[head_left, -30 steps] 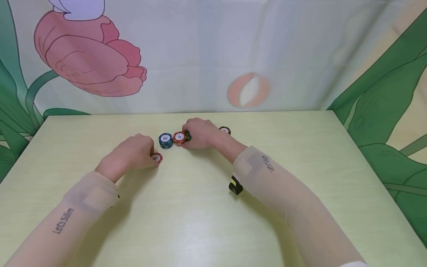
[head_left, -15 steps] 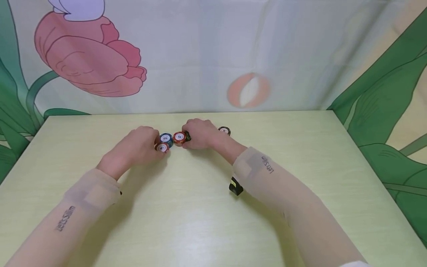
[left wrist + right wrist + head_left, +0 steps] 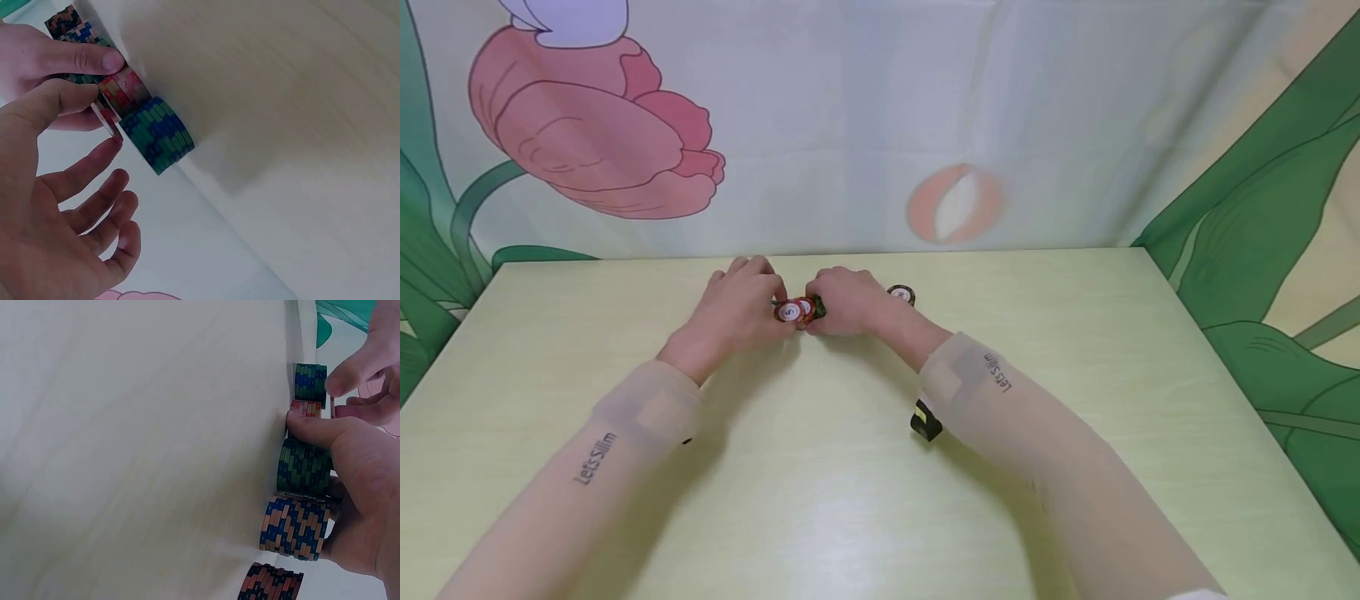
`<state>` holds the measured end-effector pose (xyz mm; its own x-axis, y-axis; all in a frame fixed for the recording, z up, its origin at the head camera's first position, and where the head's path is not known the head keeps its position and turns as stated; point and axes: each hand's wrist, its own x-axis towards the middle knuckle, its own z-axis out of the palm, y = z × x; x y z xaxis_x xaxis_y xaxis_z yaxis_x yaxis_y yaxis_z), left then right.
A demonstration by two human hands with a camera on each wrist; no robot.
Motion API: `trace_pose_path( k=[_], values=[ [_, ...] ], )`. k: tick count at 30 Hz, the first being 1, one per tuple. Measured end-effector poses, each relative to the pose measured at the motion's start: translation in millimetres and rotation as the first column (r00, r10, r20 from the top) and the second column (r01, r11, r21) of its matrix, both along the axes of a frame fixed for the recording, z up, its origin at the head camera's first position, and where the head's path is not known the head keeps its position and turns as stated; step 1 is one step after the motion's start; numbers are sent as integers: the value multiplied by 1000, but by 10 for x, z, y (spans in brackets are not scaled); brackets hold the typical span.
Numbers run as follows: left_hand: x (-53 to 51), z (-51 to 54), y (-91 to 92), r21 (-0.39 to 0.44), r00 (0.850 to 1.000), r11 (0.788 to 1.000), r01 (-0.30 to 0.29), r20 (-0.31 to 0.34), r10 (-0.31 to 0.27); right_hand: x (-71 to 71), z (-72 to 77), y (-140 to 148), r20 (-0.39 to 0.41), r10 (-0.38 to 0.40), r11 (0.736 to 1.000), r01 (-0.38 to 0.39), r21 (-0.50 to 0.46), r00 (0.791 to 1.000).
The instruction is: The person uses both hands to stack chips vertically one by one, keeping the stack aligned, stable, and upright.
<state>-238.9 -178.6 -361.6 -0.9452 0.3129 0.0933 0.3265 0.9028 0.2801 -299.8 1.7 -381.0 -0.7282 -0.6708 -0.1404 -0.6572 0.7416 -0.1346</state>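
My left hand [image 3: 741, 304] pinches a single red poker chip [image 3: 789, 312] between thumb and index finger. The other fingers are loosely bent. The chip is just above a short stack of red poker chips [image 3: 128, 89]. My right hand [image 3: 848, 302] holds that red stack from both sides, its thumb on the near side. On the left of the red stack stands a taller blue and green stack [image 3: 156, 136], hidden by my left hand in the head view. A dark green and blue stack [image 3: 304, 467] stands under the right palm.
A blue and orange chip stack [image 3: 294, 526] and a black and red stack [image 3: 272, 582] continue the row to the right. The row stands near the back edge of the pale table [image 3: 850, 500]. A printed curtain [image 3: 820, 125] hangs behind.
The left hand has carried the red chip forward and right, past the blue and green stack, to over the red stack. The right hand has kept its place.
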Motion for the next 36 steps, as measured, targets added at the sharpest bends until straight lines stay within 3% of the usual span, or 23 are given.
trace_pose_path(
  k=[9,16,36],
  values=[
    [-45,-30,66,-25,999,1000,10,41,-9,15,2,1,-3,7,1000,-7,2,1000],
    [-22,-13,35,16,998,1000,8,62,-9,19,3,13,-18,4,1000,-4,19,1000],
    [-92,-46,68,37,998,999,7,61,-9,13,-28,27,-23,4,1000,-3,5,1000]
  ],
)
